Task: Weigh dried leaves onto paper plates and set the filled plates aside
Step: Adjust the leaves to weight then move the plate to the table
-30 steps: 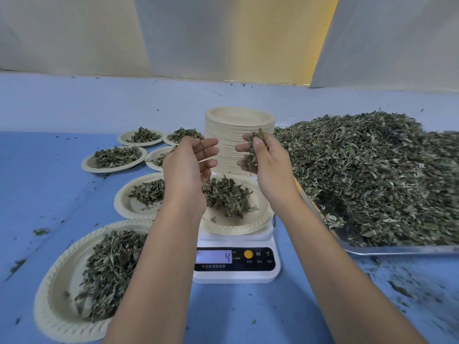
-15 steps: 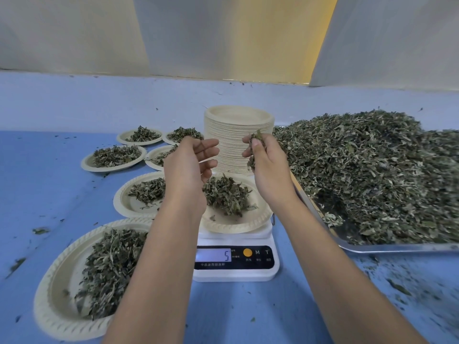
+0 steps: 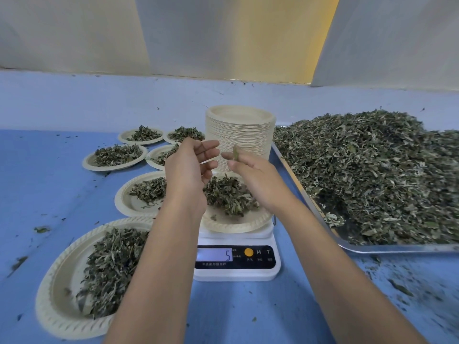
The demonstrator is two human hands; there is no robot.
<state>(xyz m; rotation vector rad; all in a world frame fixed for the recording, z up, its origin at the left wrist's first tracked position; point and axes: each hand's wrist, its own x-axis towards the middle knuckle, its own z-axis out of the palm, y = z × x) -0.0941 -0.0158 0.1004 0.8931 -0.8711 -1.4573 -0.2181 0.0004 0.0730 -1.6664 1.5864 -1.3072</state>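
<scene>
Head view: I logged both hands raised over the scale (image 3: pixel 236 274), palms facing each other, close together but not touching.
left hand (image 3: pixel 188 170): fingers loose and slightly spread, palm turned toward the other hand; it held nothing.
right hand (image 3: pixel 253 172): thumb and forefinger pinched one leaf (image 3: pixel 235 153), which stood upright above the fingertips, over the far side of the weighing plate.
weighing plate (image 3: pixel 238 225): sat centred on the scale, carrying a small pile of dried leaves (image 3: pixel 228 194) toward its middle, with bare rim on the near side.
display (image 3: pixel 214 254): lit, reading 5; I could not make out the unit.
stack of empty plates (image 3: pixel 239 135): tall, upright, just behind the scale and partly hidden by the hands.
metal tray (image 3: pixel 397 249): lay right of the scale, its near corner just beside it, piled with a large heap of loose leaves (image 3: pixel 372 175); a bare patch of tray showed at the near left.
near plate (image 3: pixel 47 306): filled, left of the scale, partly under the left forearm.
second plate (image 3: pixel 120 199): filled, behind the near plate, just beside the weighing plate.
back plates (image 3: pixel 111 168): four more filled plates clustered farther back on the left.
table (image 3: pixel 49 194): blue, with leaf crumbs scattered, thickest at the near right below the tray.
</scene>
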